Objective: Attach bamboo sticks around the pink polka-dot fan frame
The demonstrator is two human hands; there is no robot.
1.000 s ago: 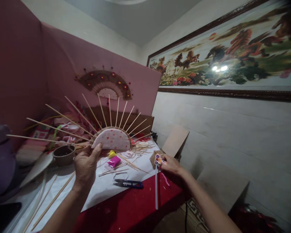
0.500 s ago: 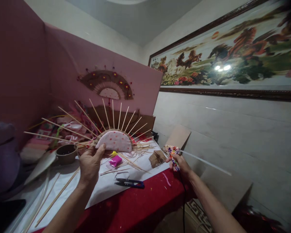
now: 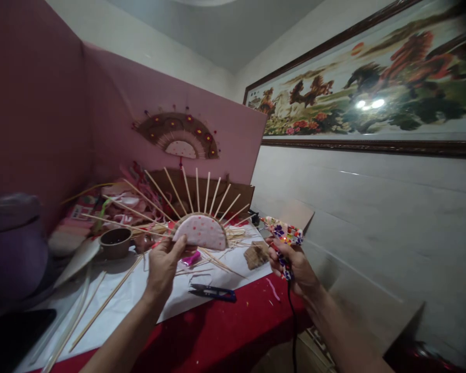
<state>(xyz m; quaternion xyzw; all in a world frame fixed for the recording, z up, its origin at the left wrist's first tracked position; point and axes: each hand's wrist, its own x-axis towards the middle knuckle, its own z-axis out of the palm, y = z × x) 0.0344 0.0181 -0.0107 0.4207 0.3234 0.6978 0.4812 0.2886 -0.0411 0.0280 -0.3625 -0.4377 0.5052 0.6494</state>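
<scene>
My left hand (image 3: 163, 267) pinches the lower left edge of a half-round fan (image 3: 202, 232), covered in pale pink dotted fabric. Thin wooden sticks (image 3: 198, 191) radiate from its curved brown rim. To the right, my right hand (image 3: 295, 264) is wrapped round the handle of a flower-patterned hot glue gun (image 3: 284, 231). Its small light glows orange, and a black cord hangs below. Between my hands, a brown piece of burlap (image 3: 256, 255) and dark blue thread snips (image 3: 213, 292) lie on the table. A magenta packet (image 3: 191, 258) shows just below the fan.
A finished-looking fan (image 3: 180, 135) hangs on the pink panel behind. Left stand a brown cup (image 3: 115, 243), a purple bin (image 3: 15, 248) and a pile of pink fabric (image 3: 128, 202). Loose sticks (image 3: 106, 303) lie on the white paper (image 3: 178, 305) over a red cloth (image 3: 217, 336).
The view has shifted slightly left. The fan has moved right and a little lower in my left hand, its sticks turned. The glue gun has swung, its barrel now tilting differently and closer to me.
</scene>
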